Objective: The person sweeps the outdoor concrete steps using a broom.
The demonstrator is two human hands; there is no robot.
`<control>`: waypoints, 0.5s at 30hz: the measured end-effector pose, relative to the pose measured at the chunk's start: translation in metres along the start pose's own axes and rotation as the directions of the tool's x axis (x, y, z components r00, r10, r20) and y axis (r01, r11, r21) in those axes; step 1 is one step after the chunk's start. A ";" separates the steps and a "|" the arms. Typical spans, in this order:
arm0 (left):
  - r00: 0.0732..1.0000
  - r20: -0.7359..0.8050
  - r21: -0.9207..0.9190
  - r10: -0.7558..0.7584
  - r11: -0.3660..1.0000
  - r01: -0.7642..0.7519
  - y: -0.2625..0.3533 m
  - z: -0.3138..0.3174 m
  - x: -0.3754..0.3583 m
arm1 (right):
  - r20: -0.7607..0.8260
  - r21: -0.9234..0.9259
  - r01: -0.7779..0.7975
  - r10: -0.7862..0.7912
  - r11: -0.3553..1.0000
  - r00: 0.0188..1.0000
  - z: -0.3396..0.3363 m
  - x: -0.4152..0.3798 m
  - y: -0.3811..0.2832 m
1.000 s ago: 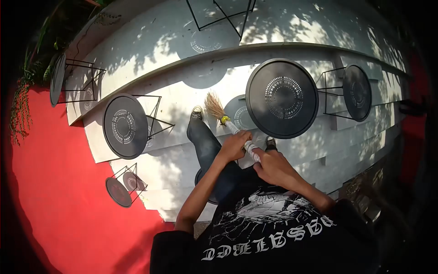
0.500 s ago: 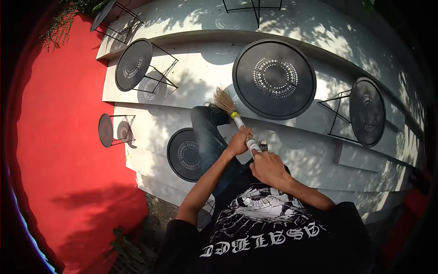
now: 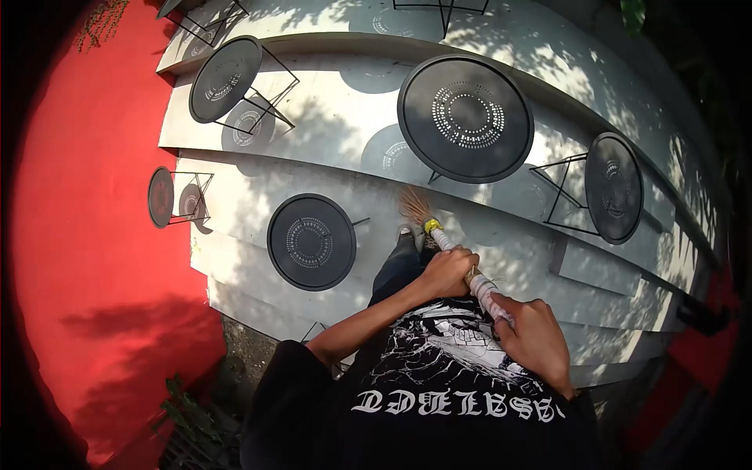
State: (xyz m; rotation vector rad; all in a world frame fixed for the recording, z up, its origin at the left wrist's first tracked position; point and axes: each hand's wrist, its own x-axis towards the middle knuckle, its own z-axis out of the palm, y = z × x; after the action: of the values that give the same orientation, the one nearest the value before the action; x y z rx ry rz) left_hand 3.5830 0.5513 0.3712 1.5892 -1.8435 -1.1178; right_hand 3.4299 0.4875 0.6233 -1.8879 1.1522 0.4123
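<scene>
A broom (image 3: 446,237) with straw-coloured bristles slants across in front of my body, its shaft wrapped in white and bound with yellow below the bristles. My left hand (image 3: 452,270) wraps round the middle of the shaft. Closer to my body, my right hand (image 3: 534,333) grips the end of it, the thumb lying along the wrapping. The bristles (image 3: 415,205) point away from me, low over a pale step (image 3: 376,204) beside my shoe (image 3: 405,231). Nearest the bristle end is a round dark table (image 3: 468,117) with a ring of punched holes.
Broad pale steps carry several more round tables, including one at left (image 3: 311,242), one farther up (image 3: 226,79) and one at right (image 3: 614,188). A red wall (image 3: 86,235) borders the left side. Plants (image 3: 192,419) grow at the lower left.
Both hands and the broom have shifted right and toward my body. My bent leg has drawn in, uncovering the table at left. The bristles now sit lower on the steps.
</scene>
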 end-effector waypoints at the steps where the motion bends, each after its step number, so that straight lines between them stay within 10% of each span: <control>1: 1.000 -0.007 0.021 0.000 1.000 0.001 0.006 -0.006 -0.004 | 0.024 0.039 -0.063 0.062 0.997 0.998 -0.004 -0.006 -0.008; 7: 0.976 -0.164 0.058 -0.143 0.986 0.155 -0.058 0.018 -0.011 | -0.137 -0.039 -0.048 0.042 0.998 0.990 0.074 0.042 0.018; 10: 0.999 -0.034 0.049 -0.001 0.999 0.003 -0.051 0.042 -0.012 | -0.198 -0.120 -0.090 0.065 0.989 0.978 0.091 0.024 0.024; 15: 0.954 -0.261 -0.166 0.147 0.967 -0.194 -0.038 0.080 -0.013 | -0.139 0.061 -0.136 0.143 0.989 0.980 0.053 -0.017 -0.002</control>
State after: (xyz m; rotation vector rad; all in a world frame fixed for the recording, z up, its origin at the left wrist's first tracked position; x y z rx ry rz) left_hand 3.5459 0.5865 0.2970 1.3630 -1.6249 -0.9410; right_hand 3.4312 0.5402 0.6048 -1.8222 1.3834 0.3248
